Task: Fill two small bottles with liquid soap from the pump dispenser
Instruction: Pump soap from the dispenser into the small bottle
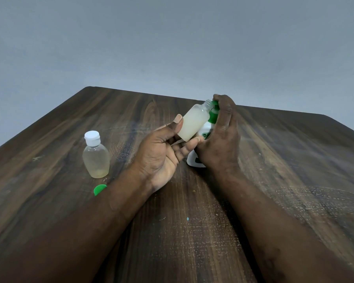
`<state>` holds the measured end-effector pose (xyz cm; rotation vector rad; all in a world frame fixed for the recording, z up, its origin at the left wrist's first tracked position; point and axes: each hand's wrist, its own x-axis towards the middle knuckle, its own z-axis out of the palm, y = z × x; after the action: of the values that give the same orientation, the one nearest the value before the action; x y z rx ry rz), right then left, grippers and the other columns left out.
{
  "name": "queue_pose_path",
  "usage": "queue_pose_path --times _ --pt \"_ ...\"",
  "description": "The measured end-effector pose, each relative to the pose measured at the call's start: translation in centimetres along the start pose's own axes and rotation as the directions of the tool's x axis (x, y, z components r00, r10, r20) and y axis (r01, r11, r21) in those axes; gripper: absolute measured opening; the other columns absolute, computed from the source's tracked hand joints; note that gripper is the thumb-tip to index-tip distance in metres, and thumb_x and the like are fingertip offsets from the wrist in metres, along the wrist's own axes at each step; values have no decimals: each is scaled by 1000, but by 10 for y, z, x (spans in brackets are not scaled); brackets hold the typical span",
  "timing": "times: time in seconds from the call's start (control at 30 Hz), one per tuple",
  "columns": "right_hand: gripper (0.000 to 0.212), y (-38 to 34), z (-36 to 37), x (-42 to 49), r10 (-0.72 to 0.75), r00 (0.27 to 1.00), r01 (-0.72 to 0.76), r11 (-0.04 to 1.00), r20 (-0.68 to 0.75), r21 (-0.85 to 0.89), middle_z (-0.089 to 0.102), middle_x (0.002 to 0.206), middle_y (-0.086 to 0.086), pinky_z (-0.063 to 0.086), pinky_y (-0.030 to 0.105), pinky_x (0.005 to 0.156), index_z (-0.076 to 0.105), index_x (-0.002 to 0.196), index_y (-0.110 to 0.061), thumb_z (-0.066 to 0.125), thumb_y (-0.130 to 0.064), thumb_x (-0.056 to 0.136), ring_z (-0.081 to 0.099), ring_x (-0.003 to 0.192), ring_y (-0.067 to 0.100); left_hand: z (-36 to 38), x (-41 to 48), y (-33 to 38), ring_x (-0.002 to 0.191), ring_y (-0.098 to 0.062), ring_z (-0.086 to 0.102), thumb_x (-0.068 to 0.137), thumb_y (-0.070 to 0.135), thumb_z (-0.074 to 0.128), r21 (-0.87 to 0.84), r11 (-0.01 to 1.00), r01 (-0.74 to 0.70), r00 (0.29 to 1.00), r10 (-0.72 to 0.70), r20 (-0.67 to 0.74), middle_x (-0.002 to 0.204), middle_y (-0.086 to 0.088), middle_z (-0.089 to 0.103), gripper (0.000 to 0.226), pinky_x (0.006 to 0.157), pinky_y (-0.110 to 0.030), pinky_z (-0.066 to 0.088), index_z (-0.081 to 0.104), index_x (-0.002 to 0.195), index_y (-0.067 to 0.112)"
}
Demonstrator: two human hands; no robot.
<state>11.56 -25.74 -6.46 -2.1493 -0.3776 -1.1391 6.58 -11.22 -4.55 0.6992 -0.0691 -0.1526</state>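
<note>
The left hand (164, 148) pinches the open bottle (194, 121) between thumb and fingertips, palm turned up. It holds the bottle tilted so that the uncapped neck points up and away, towards the spout under the other hand. Just beyond it the right hand (221, 135) is curled down over the green head of the pump dispenser (212, 118), fingers wrapped across the top as if to press. The dispenser's white body stands on the desk (192, 221) beneath that palm, largely hidden by it. The bottle's mouth sits right at the spout; whether soap is running at this instant cannot be told. Pale, milky liquid shows through the held bottle nearly up to its shoulder, so this one looks close to full. Well out to the left of the left hand, the capped bottle (95, 158) stands upright with its white lid on. It is translucent, with a yellowish layer near its base, and its fill level is hard to read. Nearer, against the left forearm, a green cap (100, 189) lies loose on the desk, probably belonging to the open bottle. By this reading the work is well along: what remains is topping off, capping the held bottle, and possibly the capped one.
</note>
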Motion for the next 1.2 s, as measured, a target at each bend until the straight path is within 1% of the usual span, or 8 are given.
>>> queue_pose_path --times 0.1,0.2,0.33,0.43,0.57,0.7,0.87,1.2 --pt "83 2 1 1 -20 1000 20 1000 -14 -1 54 143 15 57 46 91 36 147 -17 62 -38 71 58 122 31 -1 1 0 86 -31 77 90 24 72 26 1000 -13 1000 14 -25 112 -27 73 41 66 -25 62 64 117 -6" --pt "81 5 3 1 -27 999 27 1000 -34 -16 54 141 14 58 45 90 39 146 -15 75 -22 73 59 119 31 -2 2 1 81 -22 76 82 28 77 86 996 -26 999 30 -45 97 -16 77 42 69 -24 62 67 112 0" --pt "86 7 4 0 -26 999 25 999 -26 -46 50 148 15 54 35 87 36 151 -15 74 -28 75 59 123 33 -4 2 1 83 -15 73 83 28 76 144 989 -45 998 50 -31 91 -7 78 33 75 -25 62 70 106 5" --pt "90 7 4 -1 -24 1000 23 999 -18 -46 49 149 14 51 33 86 36 152 -15 78 -22 73 58 124 33 -5 2 1 87 -18 74 80 26 77 141 988 -54 998 56 -14 97 -11 78 35 76 -27 62 70 105 3" --pt "90 8 4 1 -28 999 26 999 -41 -40 51 148 13 57 41 91 37 152 -13 84 -19 76 57 125 30 -4 3 0 90 -25 76 79 22 77 140 989 -47 999 45 13 103 -20 77 40 74 -28 63 69 109 -4" --pt "90 8 3 1 -23 999 22 999 -45 -31 50 148 12 56 37 86 35 151 -19 86 -20 77 58 121 27 -5 3 -1 93 -32 76 79 19 76 138 990 -35 999 31 30 105 -25 75 47 74 -30 64 66 116 -9" --pt "91 11 5 2 -12 999 11 999 -36 -30 54 144 12 59 47 86 35 147 -22 88 -18 75 61 119 30 -7 3 0 91 -32 76 82 18 73 132 991 -30 999 25 45 101 -22 76 41 71 -30 63 66 112 -9" --pt "99 11 5 2 -20 999 17 998 -39 -57 47 154 11 60 48 91 32 152 -21 92 -20 74 55 132 30 -8 3 0 92 -35 75 81 18 74 125 992 -21 999 16 41 105 -26 75 40 70 -31 64 67 110 -9"
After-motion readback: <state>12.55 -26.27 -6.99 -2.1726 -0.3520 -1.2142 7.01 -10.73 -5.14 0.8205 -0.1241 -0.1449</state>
